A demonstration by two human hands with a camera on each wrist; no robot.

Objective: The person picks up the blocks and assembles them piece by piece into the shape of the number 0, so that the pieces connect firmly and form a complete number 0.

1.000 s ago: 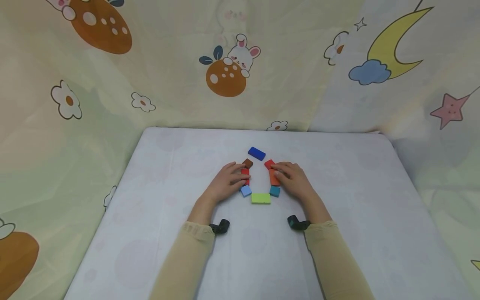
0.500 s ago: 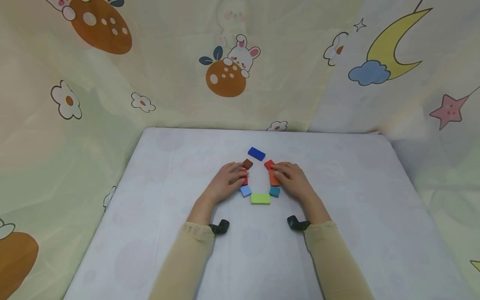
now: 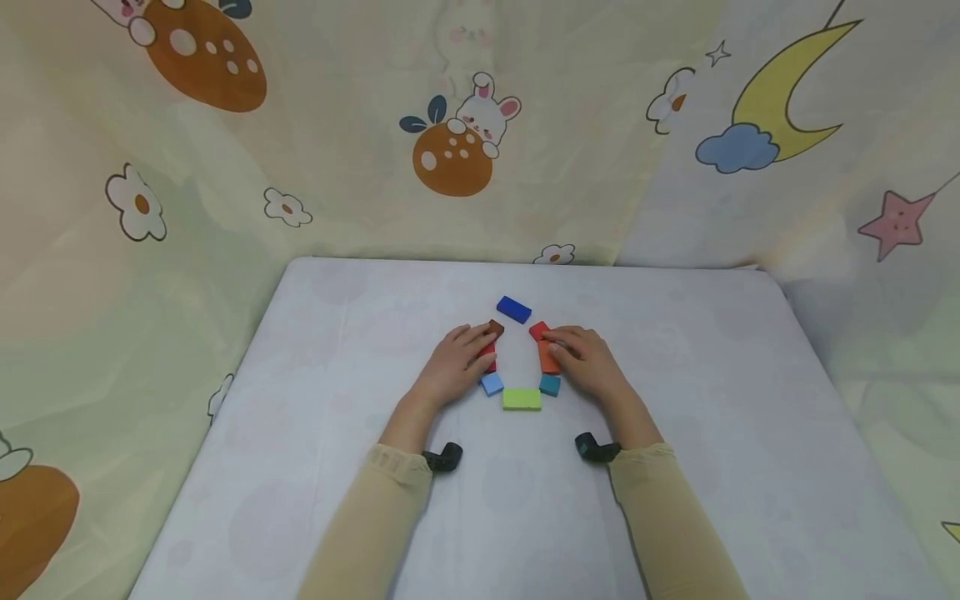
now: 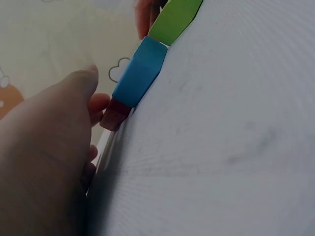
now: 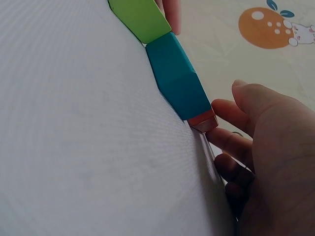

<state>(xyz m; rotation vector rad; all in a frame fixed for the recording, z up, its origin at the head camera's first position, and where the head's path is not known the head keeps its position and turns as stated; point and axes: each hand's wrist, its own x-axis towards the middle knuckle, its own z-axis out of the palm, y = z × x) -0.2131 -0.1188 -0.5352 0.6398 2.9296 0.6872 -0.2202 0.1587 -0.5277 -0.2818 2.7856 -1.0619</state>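
A ring of small blocks lies on the white table. My left hand (image 3: pixel 453 362) touches its left side, with fingers over the brown block (image 3: pixel 497 328) and the left red block (image 3: pixel 489 358), which they partly hide. At the right side, fingertips of my right hand (image 3: pixel 588 360) rest at the upper red block (image 3: pixel 539 330) and the orange block (image 3: pixel 549 357). The light blue block (image 3: pixel 492 383), lime green block (image 3: pixel 522 399) and teal block (image 3: pixel 550 384) form the near side. A dark blue block (image 3: pixel 513 309) lies tilted at the far end, apart from the others.
The white-covered table (image 3: pixel 337 333) meets a printed cloth backdrop (image 3: pixel 337 125) along its far edge. Black wrist cameras sit on both wrists, the left camera (image 3: pixel 444 457) and the right camera (image 3: pixel 596 447), just above the table.
The left red block has shifted slightly to the left. My left fingers have moved up a little and now cover part of the brown block. My right hand stays put.
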